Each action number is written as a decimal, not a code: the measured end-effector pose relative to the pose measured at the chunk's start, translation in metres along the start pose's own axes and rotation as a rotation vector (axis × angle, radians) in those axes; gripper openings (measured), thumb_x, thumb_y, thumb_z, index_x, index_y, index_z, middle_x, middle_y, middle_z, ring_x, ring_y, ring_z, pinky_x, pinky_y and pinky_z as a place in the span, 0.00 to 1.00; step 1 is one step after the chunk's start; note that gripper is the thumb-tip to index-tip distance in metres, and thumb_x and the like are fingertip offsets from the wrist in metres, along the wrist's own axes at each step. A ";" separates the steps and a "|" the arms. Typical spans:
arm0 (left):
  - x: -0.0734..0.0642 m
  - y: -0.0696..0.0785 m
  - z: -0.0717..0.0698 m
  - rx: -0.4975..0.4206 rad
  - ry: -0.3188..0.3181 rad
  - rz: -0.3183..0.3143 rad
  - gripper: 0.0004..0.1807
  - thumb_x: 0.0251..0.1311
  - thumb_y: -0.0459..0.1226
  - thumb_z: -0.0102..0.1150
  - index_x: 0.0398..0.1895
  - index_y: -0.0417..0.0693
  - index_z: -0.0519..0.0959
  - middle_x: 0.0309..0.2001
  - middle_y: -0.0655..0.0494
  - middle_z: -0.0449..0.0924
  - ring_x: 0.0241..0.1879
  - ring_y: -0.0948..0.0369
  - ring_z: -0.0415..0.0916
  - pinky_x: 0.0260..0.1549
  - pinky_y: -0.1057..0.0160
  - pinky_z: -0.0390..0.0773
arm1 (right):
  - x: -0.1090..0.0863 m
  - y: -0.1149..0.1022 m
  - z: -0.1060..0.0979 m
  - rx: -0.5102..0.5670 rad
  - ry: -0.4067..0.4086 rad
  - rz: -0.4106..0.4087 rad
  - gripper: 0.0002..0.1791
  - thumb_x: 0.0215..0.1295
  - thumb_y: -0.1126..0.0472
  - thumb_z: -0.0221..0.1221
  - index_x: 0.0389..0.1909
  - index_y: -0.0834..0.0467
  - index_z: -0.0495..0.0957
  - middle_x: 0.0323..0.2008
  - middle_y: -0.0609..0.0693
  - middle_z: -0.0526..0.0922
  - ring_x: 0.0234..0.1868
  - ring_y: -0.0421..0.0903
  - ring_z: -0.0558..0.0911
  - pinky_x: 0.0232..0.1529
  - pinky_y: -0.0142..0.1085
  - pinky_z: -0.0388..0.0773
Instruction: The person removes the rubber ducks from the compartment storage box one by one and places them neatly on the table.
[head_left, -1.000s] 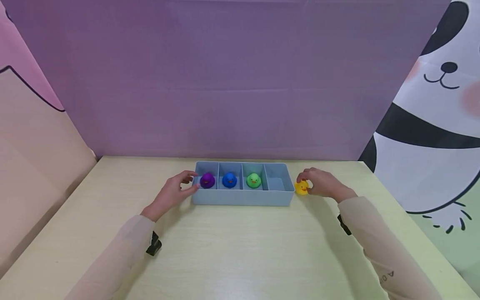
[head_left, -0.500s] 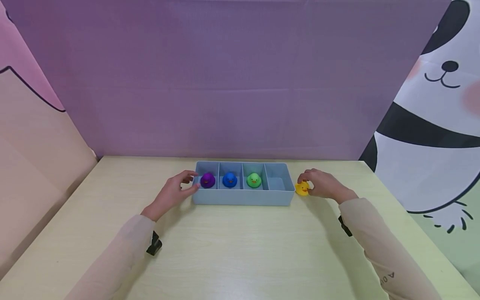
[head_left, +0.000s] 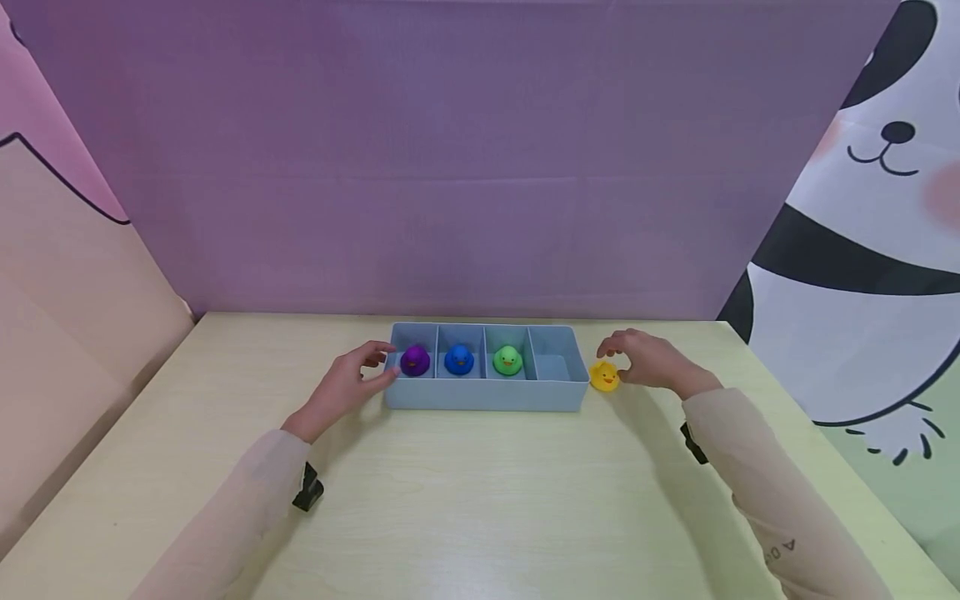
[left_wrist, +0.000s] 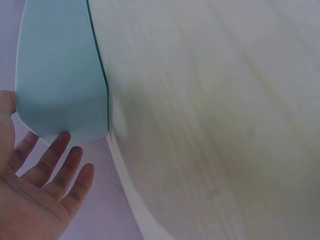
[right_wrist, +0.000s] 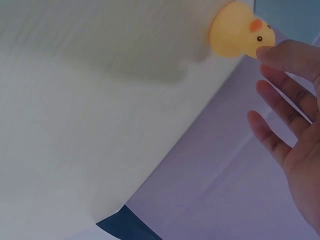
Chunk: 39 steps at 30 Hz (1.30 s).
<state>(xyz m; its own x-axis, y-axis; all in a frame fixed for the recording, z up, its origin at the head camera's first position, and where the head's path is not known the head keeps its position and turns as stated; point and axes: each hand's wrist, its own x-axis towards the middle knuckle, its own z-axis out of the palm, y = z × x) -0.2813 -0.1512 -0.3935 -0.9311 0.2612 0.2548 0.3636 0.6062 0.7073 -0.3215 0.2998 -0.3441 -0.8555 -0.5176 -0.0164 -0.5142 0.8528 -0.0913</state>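
Note:
A light-blue box (head_left: 484, 396) with a row of compartments stands near the table's back edge. Inside sit a purple duck (head_left: 415, 361), a blue duck (head_left: 459, 360) and a green duck (head_left: 507, 361), each in its own compartment; the rightmost one holds none. My left hand (head_left: 351, 377) is at the box's left end, thumb and index fingertips right at its rim, the other fingers loosely extended in the left wrist view. A yellow toy duck (head_left: 604, 377) sits on the table beside the box's right end. My right hand (head_left: 651, 363) is around its right side, fingers spread, thumb tip overlapping its head in the right wrist view.
The pale wooden table (head_left: 480, 500) ends at a purple backdrop (head_left: 480, 167) just behind the box. A panda-print panel (head_left: 862, 333) stands along the right side, a pink and beige panel (head_left: 67, 333) along the left.
My right fingers have lifted off the yellow duck and spread, the hand shifting slightly right and up. The duck has turned a little and stays beside the box. The left hand has not moved.

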 end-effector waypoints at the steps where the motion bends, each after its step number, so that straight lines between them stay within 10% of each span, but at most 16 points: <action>1: 0.000 0.000 0.000 -0.001 0.002 0.000 0.23 0.59 0.45 0.56 0.56 0.46 0.70 0.51 0.41 0.76 0.53 0.45 0.72 0.50 0.46 0.72 | 0.000 0.000 -0.002 0.001 0.002 -0.001 0.19 0.49 0.71 0.63 0.45 0.60 0.78 0.44 0.56 0.80 0.46 0.55 0.75 0.46 0.50 0.75; 39: 0.000 0.000 0.001 -0.022 -0.004 -0.006 0.24 0.59 0.46 0.56 0.57 0.46 0.70 0.52 0.40 0.75 0.54 0.44 0.71 0.51 0.45 0.72 | 0.038 -0.054 -0.026 0.009 0.102 -0.126 0.17 0.52 0.66 0.63 0.46 0.60 0.78 0.45 0.55 0.81 0.47 0.54 0.78 0.48 0.48 0.76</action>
<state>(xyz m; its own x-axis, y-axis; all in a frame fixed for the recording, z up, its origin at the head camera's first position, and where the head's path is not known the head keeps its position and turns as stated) -0.2816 -0.1508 -0.3940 -0.9329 0.2611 0.2479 0.3575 0.5910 0.7231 -0.3279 0.2361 -0.3135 -0.7864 -0.6101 0.0967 -0.6175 0.7808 -0.0952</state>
